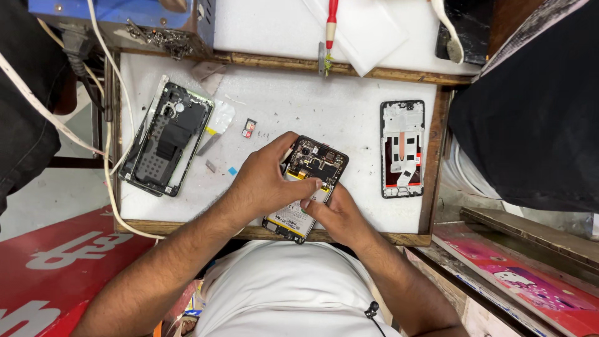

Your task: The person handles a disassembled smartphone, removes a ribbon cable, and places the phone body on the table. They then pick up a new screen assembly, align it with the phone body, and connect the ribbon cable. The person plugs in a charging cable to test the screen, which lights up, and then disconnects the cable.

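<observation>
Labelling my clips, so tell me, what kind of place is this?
Likely a phone repair bench: an opened phone under both hands, a detached back cover, a bare phone frame and a screwdriver on a white worktop.

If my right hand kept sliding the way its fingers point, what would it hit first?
Probably the left hand's fingertips: the right hand points up-left across the opened phone, whose battery it touches, and the two hands nearly meet there. Depth is hard to judge.

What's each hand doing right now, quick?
Left hand: closed on the opened phone, gripping its upper part on the table.
Right hand: fingers pressed on the phone's battery; a full grip cannot be told.
</observation>
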